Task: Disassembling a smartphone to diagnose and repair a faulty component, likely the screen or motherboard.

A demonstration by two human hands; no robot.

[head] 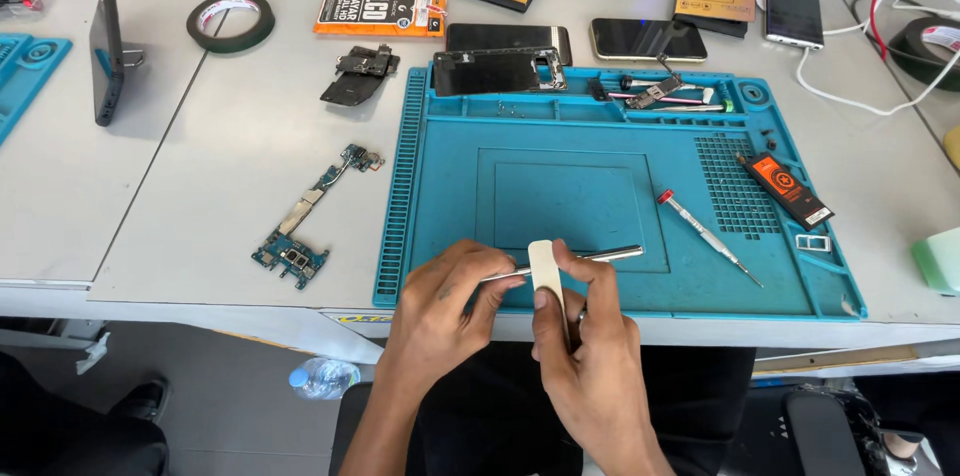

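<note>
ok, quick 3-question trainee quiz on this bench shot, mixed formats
1. True or false: the red-capped screwdriver lies on the blue mat.
2. Which hand holds the small white strip? A) left hand B) right hand C) neither
3. Fill in: the bare circuit board lies off the mat, to its ____ in the picture.

Key
1. True.
2. B: the right hand pinches it, while the left hand holds metal tweezers against it.
3. Left.
</note>
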